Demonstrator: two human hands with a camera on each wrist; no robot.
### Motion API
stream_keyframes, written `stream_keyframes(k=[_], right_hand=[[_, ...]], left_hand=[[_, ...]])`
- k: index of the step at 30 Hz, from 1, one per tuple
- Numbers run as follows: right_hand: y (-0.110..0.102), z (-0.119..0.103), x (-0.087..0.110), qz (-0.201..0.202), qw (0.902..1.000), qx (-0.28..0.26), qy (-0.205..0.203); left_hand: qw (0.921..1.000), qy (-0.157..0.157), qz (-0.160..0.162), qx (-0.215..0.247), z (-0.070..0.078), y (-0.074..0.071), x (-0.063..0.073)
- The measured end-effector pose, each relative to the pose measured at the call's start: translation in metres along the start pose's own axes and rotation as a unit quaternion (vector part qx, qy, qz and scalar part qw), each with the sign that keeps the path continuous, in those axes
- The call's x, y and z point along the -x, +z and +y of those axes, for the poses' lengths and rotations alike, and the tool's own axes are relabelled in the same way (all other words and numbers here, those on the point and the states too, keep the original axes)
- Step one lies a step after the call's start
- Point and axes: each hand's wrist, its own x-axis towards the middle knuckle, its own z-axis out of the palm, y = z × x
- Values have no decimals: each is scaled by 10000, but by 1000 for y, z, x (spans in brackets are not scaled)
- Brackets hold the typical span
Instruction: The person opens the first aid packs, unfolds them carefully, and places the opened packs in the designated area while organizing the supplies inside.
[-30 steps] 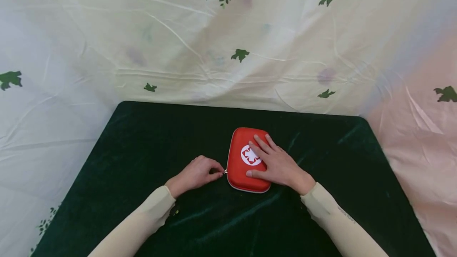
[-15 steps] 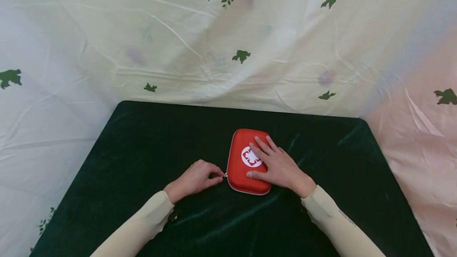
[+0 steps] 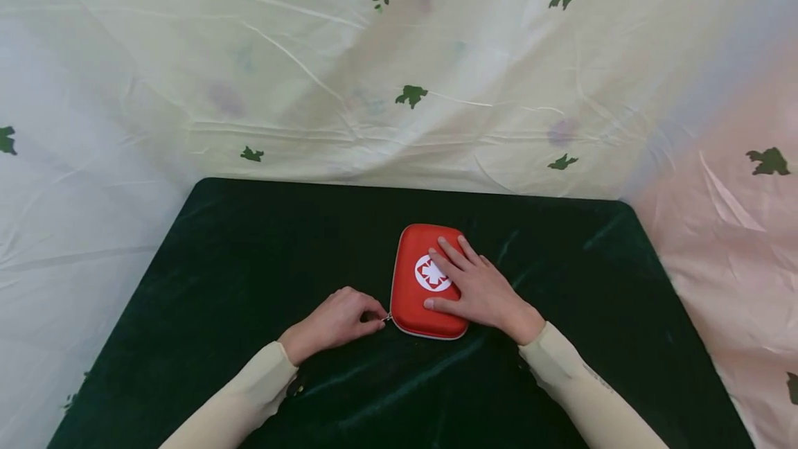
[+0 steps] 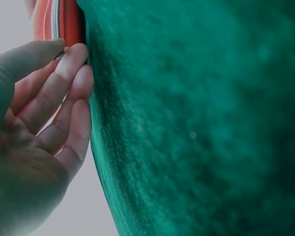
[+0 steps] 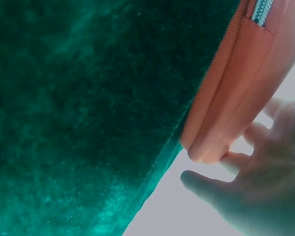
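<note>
A red zippered first aid case point(image 3: 408, 283) with a white round emblem lies on the dark green cloth. My left hand point(image 3: 337, 319) pinches the small metal zipper pull point(image 3: 387, 317) between thumb and forefinger, at the near part of the case's left side. Light zipper teeth point(image 4: 54, 22) run up from those fingertips in the left wrist view. My right hand point(image 3: 489, 291) rests spread on top of the case, covering its right side and part of the emblem. The right wrist view shows the case's fabric side point(image 5: 226, 93) and a short stretch of zipper point(image 5: 261, 11).
Dark green velvety cloth point(image 3: 262, 241) covers the table. Pale curtains point(image 3: 312, 75) with green leaf and bird prints hang behind it and along both sides. A small dark object point(image 3: 296, 388) shows under the left cuff.
My left hand has slid a little towards me along the case's left side, taking the zipper pull with it. The right hand keeps its place on the case. The head view has shifted slightly.
</note>
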Motion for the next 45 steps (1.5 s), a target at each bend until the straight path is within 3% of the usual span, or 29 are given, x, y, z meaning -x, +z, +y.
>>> stream_keyframes(k=[7, 14, 19, 24, 33, 45], right_hand=[[2, -4, 0, 26, 9997, 163, 193], [2, -11, 4, 204, 9981, 430, 398], [-3, -10, 7, 373, 9974, 486, 391], [-14, 4, -5, 557, 9979, 295, 157], [-22, 27, -29, 203, 9991, -366, 65], [-25, 25, -5, 341, 9974, -536, 335]], left_hand=[[9988, -460, 45, 184, 4, 0, -1], [9957, -831, 390, 105, 6, 3, -4], [9940, -899, 612, 111, 9, 5, -7], [9928, -995, 666, 61, 10, 5, -9], [9926, -1010, 667, 94, 10, 6, -13], [9883, -1132, 1017, 60, 7, 3, -13]])
